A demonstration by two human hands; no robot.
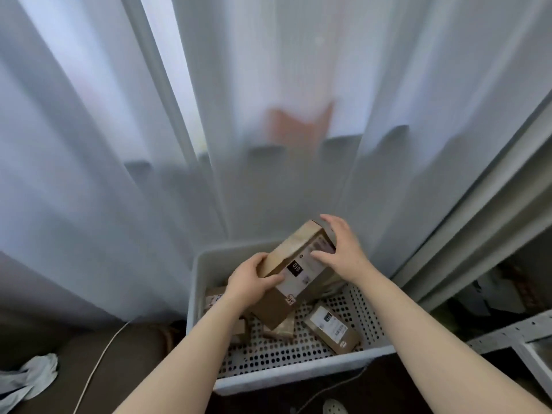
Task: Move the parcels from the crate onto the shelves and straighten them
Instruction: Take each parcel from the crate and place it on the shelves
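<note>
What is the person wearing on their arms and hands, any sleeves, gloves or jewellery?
Nothing visible. The left forearm and right forearm are bare to the frame edge, no sleeves. The left hand and right hand wear no gloves, rings or watch.

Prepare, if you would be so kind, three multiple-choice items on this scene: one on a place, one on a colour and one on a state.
1. Where is the brown cardboard parcel with the white label?
A. On a shelf.
B. Held over the white perforated plastic crate.
C. On the floor.

2. What colour is the sheer curtain behind the crate?
A. White.
B. Red.
C. Black.

3. What is the left hand doing?
A. Hanging idle.
B. Pressing flat on the crate's rim.
C. Gripping the parcel.

Answers: 1 B, the parcel is raised over the crate's open top. 2 A, the curtain's folds look white. 3 C, the hand's fingers curl round the parcel's edge.
</note>
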